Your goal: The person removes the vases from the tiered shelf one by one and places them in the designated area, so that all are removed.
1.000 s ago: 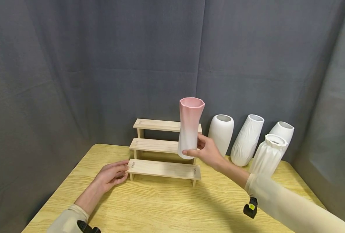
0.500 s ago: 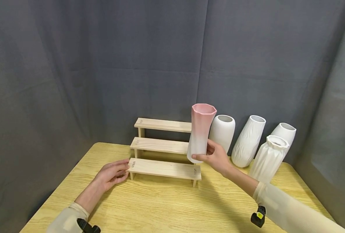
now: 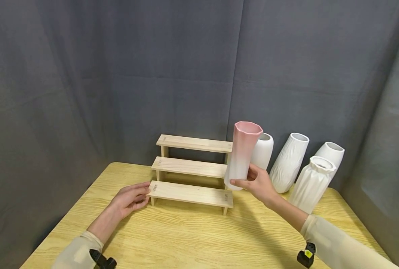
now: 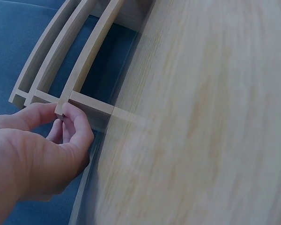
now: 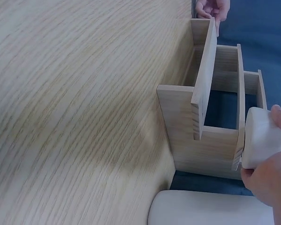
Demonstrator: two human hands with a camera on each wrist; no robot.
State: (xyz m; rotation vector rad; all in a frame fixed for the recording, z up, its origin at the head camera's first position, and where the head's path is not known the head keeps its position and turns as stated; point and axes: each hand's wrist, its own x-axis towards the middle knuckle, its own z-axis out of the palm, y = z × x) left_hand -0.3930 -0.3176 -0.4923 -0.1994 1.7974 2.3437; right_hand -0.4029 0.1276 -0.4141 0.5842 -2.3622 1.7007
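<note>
A pink-to-white fluted vase (image 3: 243,157) is held upright by my right hand (image 3: 260,185), thumb and fingers round its lower part. It hangs at the right end of a three-step wooden display stand (image 3: 190,192), in front of the middle and top steps. The vase's white base (image 5: 262,138) is close to the stand's edge in the right wrist view; whether they touch I cannot tell. My left hand (image 3: 128,200) is at the left end of the lowest step. In the left wrist view, that hand's thumb and finger pinch the board's corner (image 4: 61,105).
Behind the held vase is a smooth white vase (image 3: 263,151), partly hidden. Farther right stand a leaf-textured white vase (image 3: 288,164), a pleated white vase (image 3: 310,185) and another white vase (image 3: 334,151). A grey curtain (image 3: 172,74) backs the wood-grain table (image 3: 172,239).
My right hand has carried the pink-and-white vase to the right and slightly down, from before the steps to their right end. The left hand stays on the stand.
</note>
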